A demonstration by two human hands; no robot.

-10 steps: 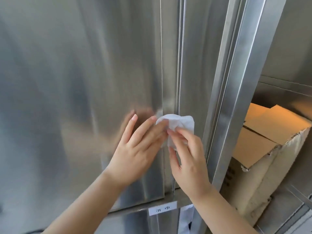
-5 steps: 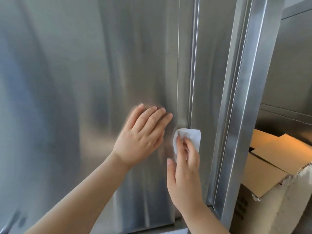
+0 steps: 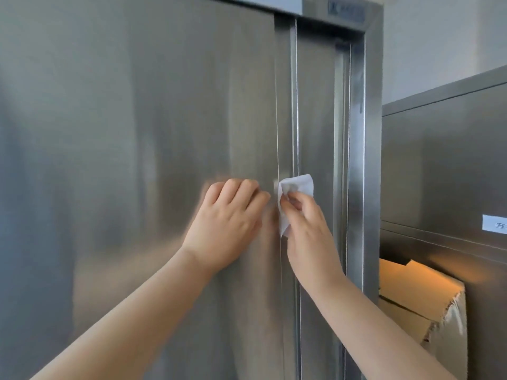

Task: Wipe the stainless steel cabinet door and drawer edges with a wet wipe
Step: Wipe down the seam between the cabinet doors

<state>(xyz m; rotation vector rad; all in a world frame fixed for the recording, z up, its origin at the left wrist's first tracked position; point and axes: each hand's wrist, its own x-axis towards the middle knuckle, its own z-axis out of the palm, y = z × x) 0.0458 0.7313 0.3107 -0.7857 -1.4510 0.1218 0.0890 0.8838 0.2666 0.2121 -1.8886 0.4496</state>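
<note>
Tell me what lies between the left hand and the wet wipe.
Head view: only a narrow bare strip of the cabinet door, with its vertical edge, separates the left hand from the wet wipe pinched by the right hand.

Two bare hands show: a left hand (image 3: 227, 226) and a right hand (image 3: 307, 231). There is one crumpled white wet wipe (image 3: 297, 183), one torn brown cardboard box (image 3: 411, 294) at the right, and two white paper labels: a top label (image 3: 269, 0) and a right label (image 3: 495, 223).
</note>
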